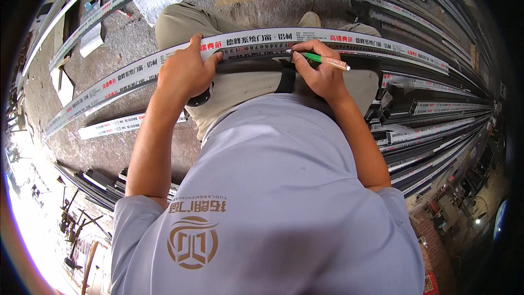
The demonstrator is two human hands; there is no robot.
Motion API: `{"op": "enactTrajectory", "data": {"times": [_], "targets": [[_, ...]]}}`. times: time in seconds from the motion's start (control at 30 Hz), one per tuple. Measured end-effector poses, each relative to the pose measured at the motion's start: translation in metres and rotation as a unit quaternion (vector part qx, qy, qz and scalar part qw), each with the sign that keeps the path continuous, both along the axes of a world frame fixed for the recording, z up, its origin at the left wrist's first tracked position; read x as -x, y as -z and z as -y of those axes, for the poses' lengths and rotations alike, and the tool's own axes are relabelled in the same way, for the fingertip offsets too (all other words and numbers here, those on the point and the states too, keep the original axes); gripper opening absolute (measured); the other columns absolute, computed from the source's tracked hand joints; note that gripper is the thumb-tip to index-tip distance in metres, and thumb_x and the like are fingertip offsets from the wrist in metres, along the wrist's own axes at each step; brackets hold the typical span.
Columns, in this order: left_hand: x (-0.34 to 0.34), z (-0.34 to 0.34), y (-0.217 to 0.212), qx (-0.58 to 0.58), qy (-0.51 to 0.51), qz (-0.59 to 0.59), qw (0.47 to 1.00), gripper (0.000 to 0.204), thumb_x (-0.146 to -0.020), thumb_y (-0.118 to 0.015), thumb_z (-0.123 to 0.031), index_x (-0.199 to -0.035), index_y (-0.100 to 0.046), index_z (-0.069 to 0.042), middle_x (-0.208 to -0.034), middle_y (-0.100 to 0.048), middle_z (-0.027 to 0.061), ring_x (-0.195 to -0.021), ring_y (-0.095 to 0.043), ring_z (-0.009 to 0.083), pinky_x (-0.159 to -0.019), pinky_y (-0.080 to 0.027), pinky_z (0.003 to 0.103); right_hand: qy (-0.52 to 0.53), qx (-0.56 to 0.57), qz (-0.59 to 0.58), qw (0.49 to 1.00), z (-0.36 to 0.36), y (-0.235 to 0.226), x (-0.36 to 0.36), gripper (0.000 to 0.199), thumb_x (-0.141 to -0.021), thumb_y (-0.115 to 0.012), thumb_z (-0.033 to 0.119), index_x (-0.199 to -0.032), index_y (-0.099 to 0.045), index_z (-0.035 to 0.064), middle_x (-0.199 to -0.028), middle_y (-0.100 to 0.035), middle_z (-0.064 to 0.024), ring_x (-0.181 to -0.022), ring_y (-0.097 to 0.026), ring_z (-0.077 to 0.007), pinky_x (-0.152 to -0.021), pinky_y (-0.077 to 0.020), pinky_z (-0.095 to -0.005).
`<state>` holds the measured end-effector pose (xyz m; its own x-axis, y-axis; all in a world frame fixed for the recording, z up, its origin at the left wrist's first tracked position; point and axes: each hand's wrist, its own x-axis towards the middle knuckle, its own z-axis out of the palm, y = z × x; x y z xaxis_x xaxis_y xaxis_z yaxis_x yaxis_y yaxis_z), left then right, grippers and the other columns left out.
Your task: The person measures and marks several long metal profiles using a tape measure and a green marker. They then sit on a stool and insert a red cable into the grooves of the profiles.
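A long aluminium profile (305,35) covered in white printed film lies across my lap, its ends curving away left and right. My left hand (188,71) grips it left of centre, the thumb at the near edge and the fingers against its face. Along its near side runs a dark strip with measuring marks (262,49). My right hand (322,74) pinches a green marker pen (322,60) with a brownish rear end, its tip at the marked strip. A dark rounded object (200,99) shows partly beside my left wrist; I cannot tell what it is.
More film-covered profiles (442,106) are stacked at the right, and others (109,8) lie at the far left. White paper (161,3) and a strip of wood (236,0) rest on the rough floor. Another short profile (112,127) sits left of my legs.
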<state>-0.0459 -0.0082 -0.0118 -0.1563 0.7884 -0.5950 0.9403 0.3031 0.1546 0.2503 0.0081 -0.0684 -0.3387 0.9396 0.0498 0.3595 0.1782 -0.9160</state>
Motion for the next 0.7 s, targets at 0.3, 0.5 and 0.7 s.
{"op": "enactTrajectory", "data": {"times": [0.3, 0.5, 0.7], "targets": [[-0.0004, -0.0008, -0.0009, 0.007, -0.010, 0.010, 1.000, 0.070, -0.101, -0.059, -0.054, -0.151, -0.048, -0.007, -0.116, -0.074, 0.0277, -0.111, -0.071, 0.0455, -0.096, -0.055, 0.053, -0.020, -0.033, 0.023, 0.999, -0.0026, 0.0045, 0.0021, 0.011, -0.089, -0.074, 0.009, -0.096, -0.072, 0.0006, -0.087, -0.074, -0.0137, -0.076, -0.071, -0.0264, -0.071, -0.0558, -0.0344], [-0.0010, -0.0027, -0.0021, 0.011, -0.011, 0.012, 1.000, 0.069, -0.101, -0.059, -0.053, -0.149, -0.049, -0.005, -0.116, -0.074, 0.0277, -0.111, -0.071, 0.0457, -0.096, -0.055, 0.053, -0.023, -0.040, 0.022, 0.999, -0.0022, 0.0069, 0.0044, 0.011, -0.091, -0.073, 0.009, -0.098, -0.071, 0.0006, -0.086, -0.073, -0.0134, -0.075, -0.071, -0.0267, -0.070, -0.0555, -0.0354], [-0.0004, -0.0033, -0.0011, 0.017, -0.013, 0.012, 1.000, 0.068, -0.101, -0.059, -0.054, -0.149, -0.050, -0.006, -0.116, -0.074, 0.0278, -0.112, -0.071, 0.0455, -0.097, -0.055, 0.053, -0.012, 0.008, 0.017, 1.000, -0.0002, 0.0054, 0.0054, 0.011, -0.093, -0.072, 0.009, -0.099, -0.070, -0.0001, -0.084, -0.071, -0.0123, -0.074, -0.070, -0.0230, -0.068, -0.0545, -0.0342]]}}
